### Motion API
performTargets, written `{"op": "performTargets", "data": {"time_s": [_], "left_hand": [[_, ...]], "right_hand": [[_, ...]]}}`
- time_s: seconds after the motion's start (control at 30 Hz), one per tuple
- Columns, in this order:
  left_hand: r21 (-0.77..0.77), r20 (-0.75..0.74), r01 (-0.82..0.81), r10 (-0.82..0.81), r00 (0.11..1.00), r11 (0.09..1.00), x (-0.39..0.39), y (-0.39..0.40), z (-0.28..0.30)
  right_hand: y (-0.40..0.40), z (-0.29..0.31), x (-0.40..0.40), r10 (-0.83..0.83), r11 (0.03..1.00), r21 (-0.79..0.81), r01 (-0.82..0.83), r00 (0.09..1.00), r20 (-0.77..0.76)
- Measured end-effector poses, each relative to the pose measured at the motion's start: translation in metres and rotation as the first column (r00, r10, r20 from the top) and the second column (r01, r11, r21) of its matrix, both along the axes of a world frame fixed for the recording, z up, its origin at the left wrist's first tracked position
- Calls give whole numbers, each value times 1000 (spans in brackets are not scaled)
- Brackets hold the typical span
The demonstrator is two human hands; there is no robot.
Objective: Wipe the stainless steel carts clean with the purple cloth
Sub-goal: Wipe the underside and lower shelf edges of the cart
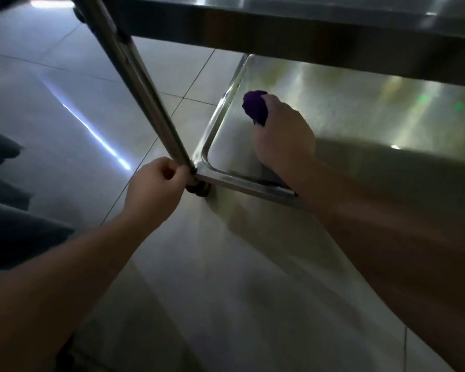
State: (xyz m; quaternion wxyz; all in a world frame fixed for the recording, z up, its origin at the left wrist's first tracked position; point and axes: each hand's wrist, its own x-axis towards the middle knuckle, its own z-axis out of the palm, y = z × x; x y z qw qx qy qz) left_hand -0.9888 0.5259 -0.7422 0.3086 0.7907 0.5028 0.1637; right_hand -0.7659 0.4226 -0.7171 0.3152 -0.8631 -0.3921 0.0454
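Your right hand (283,135) grips the bunched cloth (255,107) and presses it on the cart's (293,28) lower shelf (360,108), the cloth poking out beyond your fingers near the shelf's raised left rim (220,108). Open shelf runs right of that hand; the upper shelf edge hangs close above it. Your left hand (156,191) curls around the post (134,81) at its base, just above the caster (199,190), at the shelf's near corner. Tiled floor (51,89) lies open left of it.
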Motion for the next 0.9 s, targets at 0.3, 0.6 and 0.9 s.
{"op": "performTargets", "data": {"time_s": [0.3, 0.6, 0.9], "left_hand": [[-215, 413, -79, 164, 896, 973, 50, 33, 11], [-267, 540, -92, 227, 811, 959, 60, 34, 2], [-236, 569, -80, 204, 796, 969, 60, 31, -2]], "right_hand": [[77, -44, -40, 191, 977, -91, -196, 980, -54], [36, -69, -37, 588, 743, -402, -536, 809, 7], [-73, -83, 63, 74, 899, -435, -38, 995, 67]]}}
